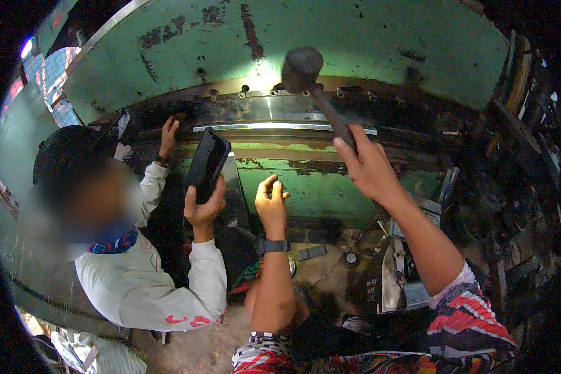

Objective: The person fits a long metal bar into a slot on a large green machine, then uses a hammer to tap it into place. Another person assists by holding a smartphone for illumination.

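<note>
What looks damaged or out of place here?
Mainly paint: the upper green panel and lower green panel have dark patches breaking the finish, including a long streak left of the hammer in the right grip. Also, a grey block lies loose on the dirty floor.

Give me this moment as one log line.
left hand: loosely curled, nothing visible in it | right hand: gripping hammer | co-worker's hand: holding black rectangular object | background: green panel
</note>
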The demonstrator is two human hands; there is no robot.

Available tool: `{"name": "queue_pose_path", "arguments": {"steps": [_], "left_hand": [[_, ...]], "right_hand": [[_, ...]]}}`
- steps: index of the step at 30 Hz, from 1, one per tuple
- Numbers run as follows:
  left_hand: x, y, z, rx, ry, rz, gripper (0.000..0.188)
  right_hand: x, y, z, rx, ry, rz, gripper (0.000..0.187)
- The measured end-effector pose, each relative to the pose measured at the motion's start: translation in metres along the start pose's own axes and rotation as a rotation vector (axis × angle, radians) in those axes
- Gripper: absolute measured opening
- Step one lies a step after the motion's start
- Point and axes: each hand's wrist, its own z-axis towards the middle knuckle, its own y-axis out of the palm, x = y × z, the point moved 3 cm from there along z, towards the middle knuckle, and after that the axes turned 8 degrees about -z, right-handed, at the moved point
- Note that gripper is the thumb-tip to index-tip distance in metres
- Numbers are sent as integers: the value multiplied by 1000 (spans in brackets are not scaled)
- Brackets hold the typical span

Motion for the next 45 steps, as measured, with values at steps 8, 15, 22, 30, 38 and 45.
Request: {"name": "queue_pose_path", "arguments": {"steps": [8,15,22,30,38,45], "left_hand": [[3,24,-7,-18,-25,33,24],[15,7,-6,42,-55,17,23],[15,10,-4,62,-15,32,24],[-3,31,-16,14,-24,-25,23],[9,9,0,29,38,72,26],[35,3,-12,88,58,43,28]], "right_hand": [[85,52,15,106,-110,-263,42],[26,37,9,-44,-5,-112,45],[40,23,23,-179,-25,-178,47],[85,46,16,-42,-60,-270,39],[32,0,-8,36,11,-76,43],[26,112,-190,-240,393,119,46]]}}
